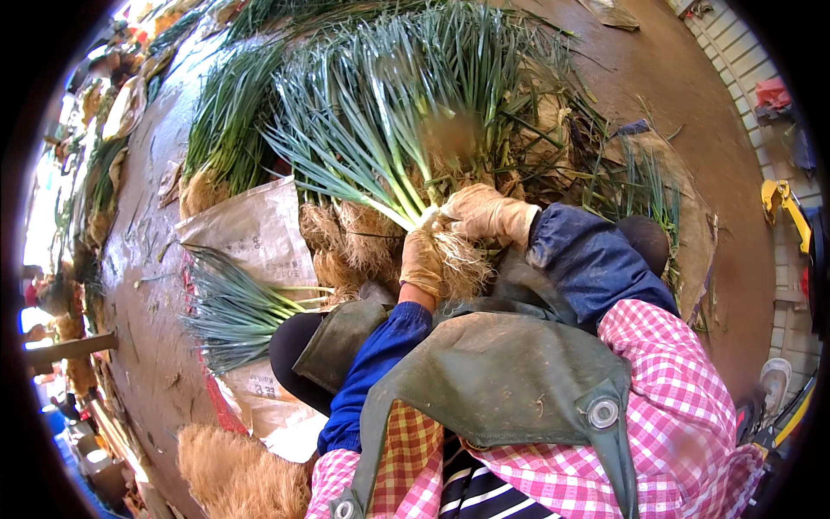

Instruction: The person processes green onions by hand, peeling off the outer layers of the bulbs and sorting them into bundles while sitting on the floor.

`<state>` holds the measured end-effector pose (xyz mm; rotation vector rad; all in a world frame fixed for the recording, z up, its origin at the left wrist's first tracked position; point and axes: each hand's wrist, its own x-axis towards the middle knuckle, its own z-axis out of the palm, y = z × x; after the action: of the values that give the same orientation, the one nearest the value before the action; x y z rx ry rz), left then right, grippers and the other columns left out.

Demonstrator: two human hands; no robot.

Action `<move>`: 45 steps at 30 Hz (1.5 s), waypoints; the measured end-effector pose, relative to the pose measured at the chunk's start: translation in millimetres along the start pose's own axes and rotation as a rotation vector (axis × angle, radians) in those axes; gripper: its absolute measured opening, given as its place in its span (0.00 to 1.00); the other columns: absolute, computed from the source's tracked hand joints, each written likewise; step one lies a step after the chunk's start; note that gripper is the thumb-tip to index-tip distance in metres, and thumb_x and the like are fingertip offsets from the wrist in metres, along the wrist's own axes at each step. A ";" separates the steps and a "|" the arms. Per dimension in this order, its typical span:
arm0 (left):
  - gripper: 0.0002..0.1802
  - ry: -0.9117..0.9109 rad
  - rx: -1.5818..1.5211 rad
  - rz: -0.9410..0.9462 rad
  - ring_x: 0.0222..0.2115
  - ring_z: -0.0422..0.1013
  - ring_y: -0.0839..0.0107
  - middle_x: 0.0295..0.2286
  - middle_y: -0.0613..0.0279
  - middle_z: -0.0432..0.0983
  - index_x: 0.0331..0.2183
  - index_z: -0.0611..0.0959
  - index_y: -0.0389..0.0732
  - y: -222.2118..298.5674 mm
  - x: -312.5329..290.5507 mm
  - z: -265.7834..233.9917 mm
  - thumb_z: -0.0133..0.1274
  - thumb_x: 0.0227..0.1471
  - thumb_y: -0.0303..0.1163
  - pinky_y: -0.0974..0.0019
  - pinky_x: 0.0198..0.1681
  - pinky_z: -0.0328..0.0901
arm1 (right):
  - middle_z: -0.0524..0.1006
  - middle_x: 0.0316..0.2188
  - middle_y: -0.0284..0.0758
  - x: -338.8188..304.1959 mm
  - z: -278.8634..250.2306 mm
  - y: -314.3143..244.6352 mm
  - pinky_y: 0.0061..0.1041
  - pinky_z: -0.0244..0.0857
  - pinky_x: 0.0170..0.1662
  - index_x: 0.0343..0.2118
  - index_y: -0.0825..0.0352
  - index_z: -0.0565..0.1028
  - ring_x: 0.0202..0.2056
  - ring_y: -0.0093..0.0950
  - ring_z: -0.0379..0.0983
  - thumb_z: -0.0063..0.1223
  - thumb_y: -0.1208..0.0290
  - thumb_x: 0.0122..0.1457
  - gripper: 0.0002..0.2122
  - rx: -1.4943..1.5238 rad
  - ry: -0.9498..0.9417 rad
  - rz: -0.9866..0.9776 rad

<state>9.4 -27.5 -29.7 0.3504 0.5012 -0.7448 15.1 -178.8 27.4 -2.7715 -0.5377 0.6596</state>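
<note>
In front of my lap, a bunch of green onions fans away from me, its pale bases and stringy roots toward me. My left hand, in a tan glove, is closed around the lower white stems. Also in a tan glove, my right hand has its fingers bent onto the same stems just above the roots; its fingertips are partly hidden. Right behind lies a large heap of green onions with dark green leaves. Brown root clumps show beside my left hand.
A smaller bunch of green onions lies on a pale sack at left. Another bundle rests on the wet brown floor. Fibrous tan roots lie at lower left. A sack with scraps is at right, near a yellow metal part.
</note>
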 end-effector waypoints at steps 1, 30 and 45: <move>0.10 0.020 0.069 0.062 0.24 0.72 0.63 0.27 0.54 0.74 0.36 0.73 0.30 -3.3 4.6 -5.3 0.47 0.51 0.25 0.62 0.26 0.71 | 0.74 0.30 0.43 1.5 -8.6 0.3 0.36 0.63 0.40 0.36 0.65 0.73 0.37 0.40 0.71 0.47 0.62 0.49 0.15 0.058 -0.041 -0.034; 0.06 0.121 0.181 0.298 0.15 0.68 0.68 0.18 0.63 0.71 0.28 0.78 0.36 -9.5 10.7 -9.6 0.53 0.41 0.23 0.67 0.17 0.64 | 0.69 0.14 0.27 47.4 53.3 38.9 0.22 0.55 0.20 0.22 0.68 0.74 0.18 0.17 0.61 0.50 0.61 0.55 0.14 1.045 0.157 0.174; 0.07 0.179 0.382 0.324 0.19 0.70 0.68 0.22 0.58 0.72 0.31 0.76 0.30 -5.8 -1.2 3.2 0.50 0.44 0.18 0.69 0.21 0.67 | 0.77 0.27 0.34 -72.5 51.3 40.0 0.32 0.66 0.30 0.32 0.62 0.76 0.30 0.32 0.74 0.55 0.57 0.47 0.14 -0.232 -0.732 0.162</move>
<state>5.5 -32.3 -27.2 0.8398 0.4545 -0.4923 -57.6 -236.8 -1.8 -2.7291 -0.5430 1.7739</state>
